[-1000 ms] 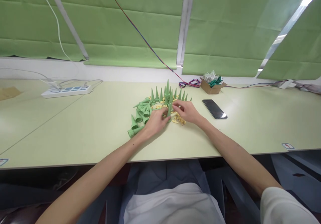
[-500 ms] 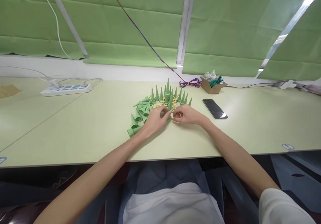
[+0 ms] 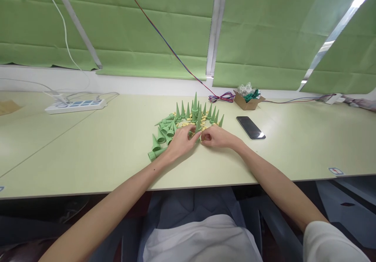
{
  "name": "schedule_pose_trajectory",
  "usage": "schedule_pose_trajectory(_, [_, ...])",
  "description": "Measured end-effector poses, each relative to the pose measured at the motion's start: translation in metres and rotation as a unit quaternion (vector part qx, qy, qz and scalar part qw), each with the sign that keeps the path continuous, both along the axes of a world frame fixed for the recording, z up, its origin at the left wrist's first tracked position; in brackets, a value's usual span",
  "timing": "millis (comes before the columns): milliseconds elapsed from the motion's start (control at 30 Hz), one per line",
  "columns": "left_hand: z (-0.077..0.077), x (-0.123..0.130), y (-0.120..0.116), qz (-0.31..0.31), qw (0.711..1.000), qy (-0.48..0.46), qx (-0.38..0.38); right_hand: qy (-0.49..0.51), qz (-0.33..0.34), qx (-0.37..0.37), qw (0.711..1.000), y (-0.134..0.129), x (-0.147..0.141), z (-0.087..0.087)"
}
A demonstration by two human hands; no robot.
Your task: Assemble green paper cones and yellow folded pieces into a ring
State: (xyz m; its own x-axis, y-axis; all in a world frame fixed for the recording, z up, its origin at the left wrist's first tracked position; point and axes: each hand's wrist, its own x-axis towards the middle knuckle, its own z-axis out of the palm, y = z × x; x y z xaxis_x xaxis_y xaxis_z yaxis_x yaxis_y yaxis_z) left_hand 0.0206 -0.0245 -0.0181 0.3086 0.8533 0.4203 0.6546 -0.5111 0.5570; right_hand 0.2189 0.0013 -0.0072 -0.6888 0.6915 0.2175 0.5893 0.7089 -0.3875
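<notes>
My left hand (image 3: 184, 140) is closed around a green plastic spike (image 3: 199, 123) that stands point up on the table, its lower part mostly hidden by the fingers. Close on its right, my right hand (image 3: 216, 136) is pinched at the spike's base; what lies between its fingertips is too small and covered to make out. Behind the hands, several more green spikes (image 3: 188, 111) stand upright in an arc, with small yellow pieces (image 3: 185, 124) scattered among them. A heap of loose green spikes (image 3: 156, 142) lies left of my left hand, some with their hollow ends showing.
A black phone (image 3: 250, 127) lies right of my right hand. Farther back are a small cardboard box (image 3: 246, 103) with crumpled wrapping and a coiled red-and-blue cable (image 3: 221, 97). A white power strip (image 3: 76, 105) sits at the left. The table's front edge (image 3: 205, 187) runs below my forearms.
My right hand has moved slightly left, to the spike's base, and its fingers have closed more. A yellow piece seen at its fingertips before is now hidden. The left hand keeps its hold.
</notes>
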Motion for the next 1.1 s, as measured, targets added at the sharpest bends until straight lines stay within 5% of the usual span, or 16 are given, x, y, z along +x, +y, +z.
schedule_pose_trajectory(633, [0.002, 0.000, 0.000, -0.004, 1.000, -0.007, 0.003, 0.152, -0.086, -0.009, 0.985, 0.003, -0.001, 0.002])
schedule_pose_trajectory(1100, [0.011, 0.002, -0.010, 0.028, 0.997, -0.063, 0.021, 0.301, -0.070, -0.013, 0.951, -0.005, -0.005, 0.005])
